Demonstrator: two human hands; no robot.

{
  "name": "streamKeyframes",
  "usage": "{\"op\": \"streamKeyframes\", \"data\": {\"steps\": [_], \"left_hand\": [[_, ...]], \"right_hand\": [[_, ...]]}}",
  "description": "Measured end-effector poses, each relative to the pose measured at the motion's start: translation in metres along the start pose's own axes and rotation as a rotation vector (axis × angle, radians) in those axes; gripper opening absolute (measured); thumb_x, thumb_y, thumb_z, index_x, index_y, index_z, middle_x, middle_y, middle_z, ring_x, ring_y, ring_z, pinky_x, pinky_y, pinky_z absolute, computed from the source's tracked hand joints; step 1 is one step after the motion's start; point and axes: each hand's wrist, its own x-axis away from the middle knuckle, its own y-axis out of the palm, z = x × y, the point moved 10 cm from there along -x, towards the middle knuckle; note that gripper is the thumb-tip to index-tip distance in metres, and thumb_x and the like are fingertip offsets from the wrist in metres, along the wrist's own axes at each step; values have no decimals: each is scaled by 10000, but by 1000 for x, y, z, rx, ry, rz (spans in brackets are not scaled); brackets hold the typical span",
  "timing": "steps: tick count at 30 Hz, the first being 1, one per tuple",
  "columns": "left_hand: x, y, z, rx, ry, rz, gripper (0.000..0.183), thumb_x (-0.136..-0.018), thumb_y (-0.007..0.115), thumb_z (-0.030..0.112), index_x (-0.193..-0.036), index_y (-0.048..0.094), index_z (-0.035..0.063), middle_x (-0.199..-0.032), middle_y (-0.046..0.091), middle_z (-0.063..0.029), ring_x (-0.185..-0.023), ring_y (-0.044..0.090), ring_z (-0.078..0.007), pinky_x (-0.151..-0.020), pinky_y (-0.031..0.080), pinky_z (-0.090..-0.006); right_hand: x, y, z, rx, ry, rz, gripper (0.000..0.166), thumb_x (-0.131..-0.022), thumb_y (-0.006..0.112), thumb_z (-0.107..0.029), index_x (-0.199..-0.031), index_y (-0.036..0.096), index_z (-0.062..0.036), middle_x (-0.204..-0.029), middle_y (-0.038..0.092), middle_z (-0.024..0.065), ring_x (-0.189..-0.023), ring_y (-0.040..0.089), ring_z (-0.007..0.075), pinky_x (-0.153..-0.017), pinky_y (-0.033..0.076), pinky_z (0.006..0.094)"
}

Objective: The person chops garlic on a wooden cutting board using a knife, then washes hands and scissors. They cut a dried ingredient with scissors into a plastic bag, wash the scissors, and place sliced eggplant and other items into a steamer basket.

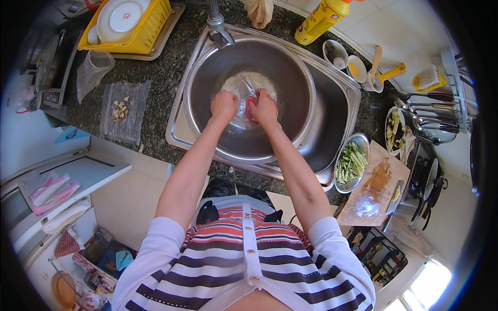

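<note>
A large round metal basin (293, 77) stands over the sink (352, 112) below the faucet (221, 34). Both hands are inside its rim. My right hand (265, 109) is closed around the red handles of a pair of scissors (250, 87), whose blades point up and to the left over the basin. Just left of it, my left hand (225, 105) has its fingers curled near the basin's middle; whether something small is pinched in them is not visible. Under the hands the basin's bottom looks bright and shiny, perhaps with water in it.
A metal bowl of cut green vegetable pieces (351, 163) stands right of the sink by a wooden cutting board (379, 186) with a knife (396, 196). Left are a plastic bag with small pieces (120, 110) and a yellow basket (149, 33) of dishes. A yellow bottle (321, 21) stands behind.
</note>
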Motion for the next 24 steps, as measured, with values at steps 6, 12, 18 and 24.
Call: {"op": "streamKeyframes", "data": {"steps": [6, 12, 18, 24], "left_hand": [[11, 9, 1, -109, 61, 214, 305, -709, 585, 122, -1012, 582, 93, -1281, 332, -144, -1225, 259, -315, -914, 339, -490], [22, 23, 5, -27, -69, -163, 243, -713, 622, 177, -947, 615, 112, -1132, 494, -137, -1110, 435, -286, -849, 412, -411], [58, -33, 18, 185, 223, 233, 211, -712, 599, 118, -918, 622, 77, -975, 585, -133, -928, 548, -292, -789, 436, -348], [123, -80, 27, 567, 338, 432, 192, -730, 572, 98, -899, 604, 13, -917, 587, -158, -868, 561, -306, -756, 434, -340]], "right_hand": [[-4, -11, 4, 125, -57, 209, 315, -742, 532, -137, -1035, 455, -53, -922, 551, 202, -878, 546, 355, -738, 451, 428], [-8, 30, 8, 340, -119, -41, 267, -755, 518, -166, -987, 479, -41, -937, 559, 205, -884, 549, 366, -745, 453, 428], [12, 9, -9, -294, -166, -251, 458, -767, 589, -212, -1140, 420, -5, -974, 568, 148, -856, 583, 272, -736, 467, 394], [89, -58, -82, -1699, -37, -916, 507, -808, 581, -282, -1192, 384, -14, -944, 559, 104, -822, 583, 213, -771, 485, 405]]}}
